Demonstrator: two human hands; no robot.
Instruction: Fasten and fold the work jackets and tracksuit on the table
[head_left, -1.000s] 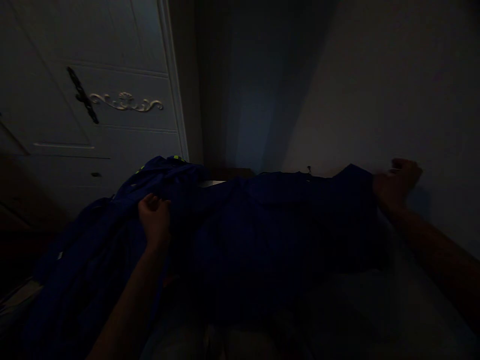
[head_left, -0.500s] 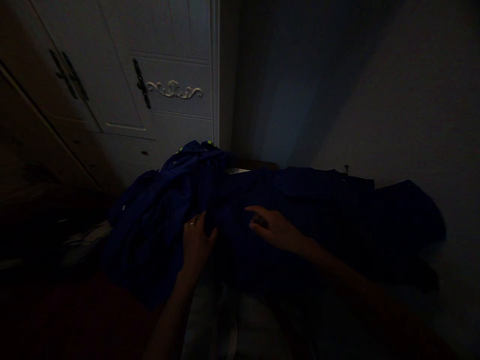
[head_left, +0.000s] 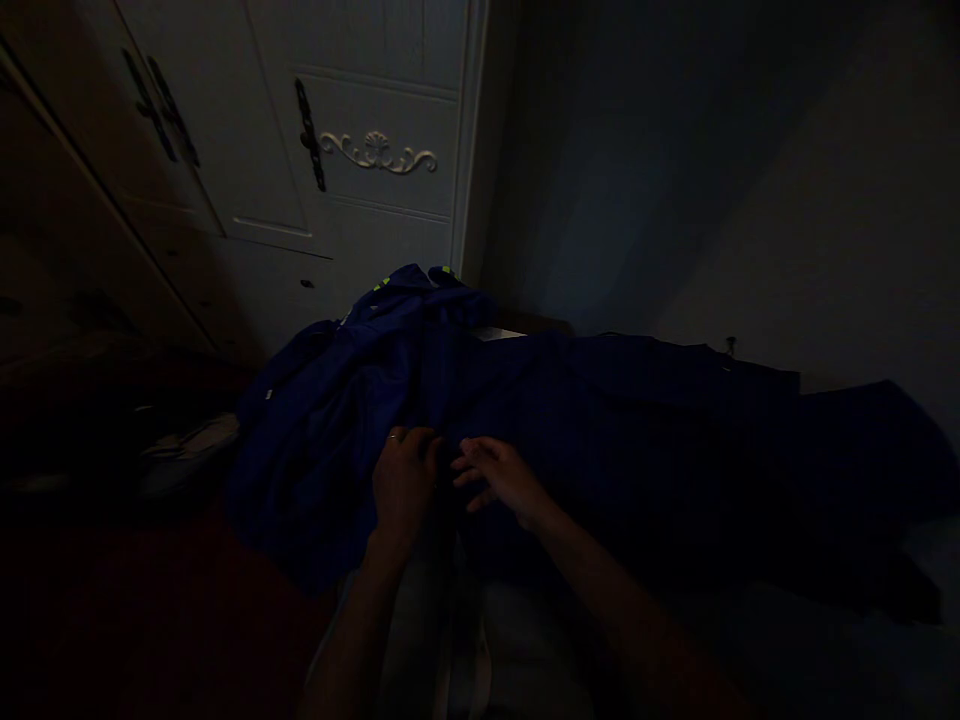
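Note:
A dark blue garment (head_left: 600,430) lies spread out sideways in front of me. Its left part is bunched into folds, with small bright yellow patches near the top. My left hand (head_left: 405,480), wearing a ring, is curled with its fingers closed on the cloth near the middle. Close by on the right, my right hand (head_left: 501,478) is held over the garment with its fingers apart and nothing visible in them. The picture is very dark, so the cloth right between the hands is hard to make out.
Behind stands a white cupboard (head_left: 390,230) with dark handles and a scroll ornament. A pale wall (head_left: 825,220) rises at the right. Light-coloured cloth (head_left: 199,437) lies at the far left, beside a dark red surface (head_left: 150,620).
My right hand has moved left and slightly down, close to my left hand, and its fingers have spread. My left hand's fingers have drawn together. The view has shifted a little.

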